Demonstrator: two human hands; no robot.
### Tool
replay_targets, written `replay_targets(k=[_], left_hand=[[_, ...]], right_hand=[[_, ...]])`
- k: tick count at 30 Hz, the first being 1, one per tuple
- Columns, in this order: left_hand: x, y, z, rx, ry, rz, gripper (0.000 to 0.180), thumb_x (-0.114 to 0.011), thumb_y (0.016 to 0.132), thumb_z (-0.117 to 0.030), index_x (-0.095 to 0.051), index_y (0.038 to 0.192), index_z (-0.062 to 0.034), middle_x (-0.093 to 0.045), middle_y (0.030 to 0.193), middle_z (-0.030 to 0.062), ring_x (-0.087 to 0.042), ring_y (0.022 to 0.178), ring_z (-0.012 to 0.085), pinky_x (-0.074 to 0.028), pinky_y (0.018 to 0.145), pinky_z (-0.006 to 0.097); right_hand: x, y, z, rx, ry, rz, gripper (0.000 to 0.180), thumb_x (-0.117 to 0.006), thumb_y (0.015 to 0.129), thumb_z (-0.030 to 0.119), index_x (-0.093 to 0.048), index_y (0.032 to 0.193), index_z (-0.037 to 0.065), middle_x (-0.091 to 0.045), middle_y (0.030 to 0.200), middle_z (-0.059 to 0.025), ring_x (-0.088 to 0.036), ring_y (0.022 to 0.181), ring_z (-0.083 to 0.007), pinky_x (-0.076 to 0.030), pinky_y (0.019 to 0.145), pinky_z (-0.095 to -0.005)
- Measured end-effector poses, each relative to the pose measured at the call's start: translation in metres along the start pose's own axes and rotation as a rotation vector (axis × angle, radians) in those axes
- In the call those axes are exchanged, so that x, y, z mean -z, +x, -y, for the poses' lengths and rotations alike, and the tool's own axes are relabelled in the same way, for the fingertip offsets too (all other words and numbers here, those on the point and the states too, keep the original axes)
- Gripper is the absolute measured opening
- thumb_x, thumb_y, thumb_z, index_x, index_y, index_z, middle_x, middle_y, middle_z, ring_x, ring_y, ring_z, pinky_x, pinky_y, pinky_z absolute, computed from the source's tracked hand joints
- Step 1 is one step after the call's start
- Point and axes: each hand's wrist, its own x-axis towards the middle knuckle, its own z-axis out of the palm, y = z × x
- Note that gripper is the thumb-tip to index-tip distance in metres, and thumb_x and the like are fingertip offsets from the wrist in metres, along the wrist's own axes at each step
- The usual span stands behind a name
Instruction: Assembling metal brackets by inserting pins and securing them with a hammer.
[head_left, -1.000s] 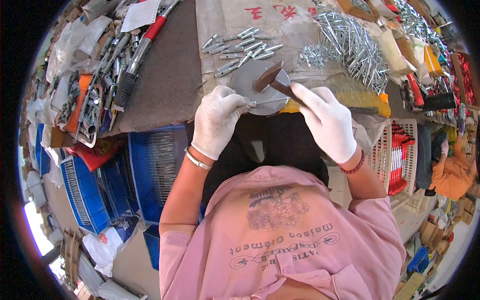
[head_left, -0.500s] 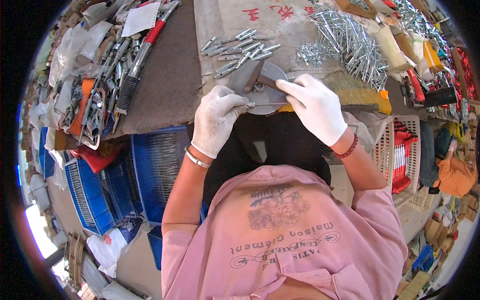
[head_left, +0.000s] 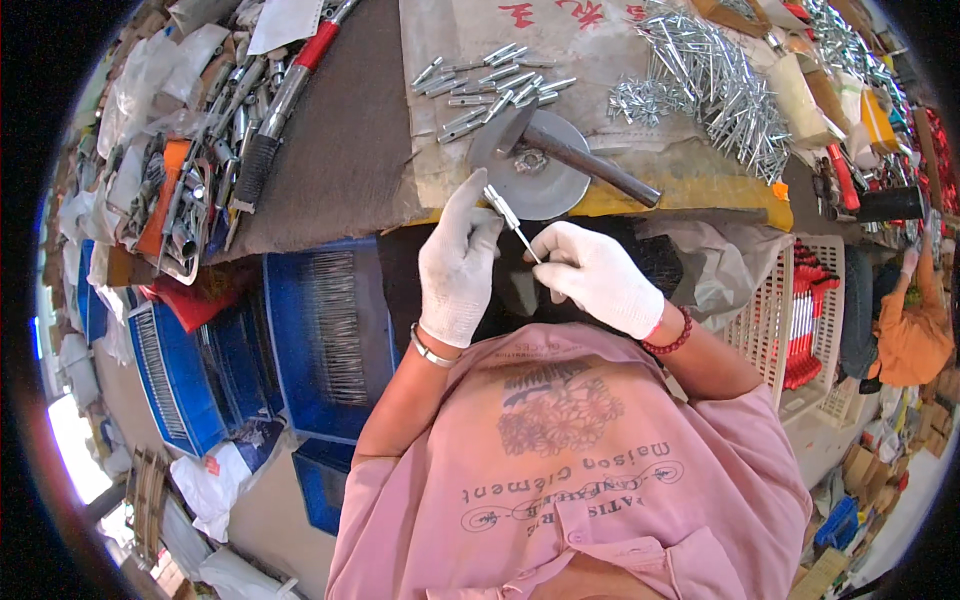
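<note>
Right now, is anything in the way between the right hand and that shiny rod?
Nothing I can see: the right hand pinches the shiny rod by its thin end. The hammer lies beyond, its head over the grey disc.

Hammer [head_left: 597, 167] on disc [head_left: 550, 196], sleeves [head_left: 498, 105] behind, pins [head_left: 715, 85] farther right

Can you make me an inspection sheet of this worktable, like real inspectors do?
Surface: dark cover at left, pale sheet beside it.
Things in use: silver rod with one thick end; hammer lying across the grey disc.
Clutter: short metal pieces beyond the disc; heap of long pins farther right; metal tools and plastic bags at left.
Grippers: gloved right hand pinches the rod's thin end; gloved left hand at the thick end, grip unclear.
Cables: nothing seen.
Surroundings: blue bin, pale slatted crate, person in orange.
</note>
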Motion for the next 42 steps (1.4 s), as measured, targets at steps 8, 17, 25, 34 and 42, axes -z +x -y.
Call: replay_targets(k=[8,17,25,34,42], left_hand=[[0.020,-0.001,-0.021,0.604,-0.432,0.138,0.063,-0.066,0.099,-0.001,-0.043,0.158,0.0010,-0.075,0.097,0.0096,-0.066,0.079,0.0099,-0.055,0.070,0.025],[0.097,-0.039,0.019,0.625,-0.486,-0.302,0.061,-0.076,0.092,-0.009,-0.052,0.147,0.0019,-0.074,0.098,0.0083,-0.061,0.075,0.0091,-0.050,0.067,0.024],[0.174,-0.181,0.222,1.036,-0.006,-0.867,0.049,-0.078,0.088,-0.011,-0.066,0.133,0.0042,-0.075,0.110,0.0153,-0.072,0.097,0.0205,-0.058,0.084,0.033],[0.234,-0.293,0.416,0.942,0.583,-0.745,0.053,-0.086,0.076,-0.013,-0.070,0.124,0.0029,-0.077,0.112,0.0195,-0.073,0.104,0.0323,-0.055,0.095,0.039],[0.263,-0.292,0.378,0.985,0.792,-0.863,0.044,-0.082,0.088,-0.026,-0.071,0.121,0.0009,-0.075,0.120,0.0239,-0.072,0.113,0.0373,-0.053,0.101,0.044]], right_hand=[[-0.030,0.005,-0.008,0.091,-0.052,-0.073,0.018,-0.069,0.096,0.010,-0.066,0.113,0.003,-0.065,0.076,-0.0085,-0.064,0.068,-0.0142,-0.053,0.066,-0.0315],[0.006,0.014,0.003,0.358,-0.041,-0.289,0.048,-0.058,0.100,0.006,-0.056,0.148,0.002,-0.068,0.099,-0.0055,-0.058,0.073,-0.0084,-0.051,0.068,-0.0240],[0.016,0.035,-0.006,0.348,0.067,-0.355,0.042,-0.052,0.105,0.005,-0.056,0.145,-0.006,-0.064,0.094,-0.0066,-0.049,0.062,-0.0061,-0.044,0.060,-0.0210],[0.012,0.038,-0.005,0.335,0.111,-0.358,0.040,-0.051,0.106,0.003,-0.057,0.144,-0.006,-0.063,0.092,-0.0063,-0.048,0.062,-0.0069,-0.044,0.058,-0.0225],[0.013,0.036,-0.007,0.380,0.117,-0.304,0.039,-0.055,0.103,0.006,-0.060,0.141,-0.005,-0.067,0.092,-0.0072,-0.053,0.063,-0.0079,-0.046,0.060,-0.0228]])
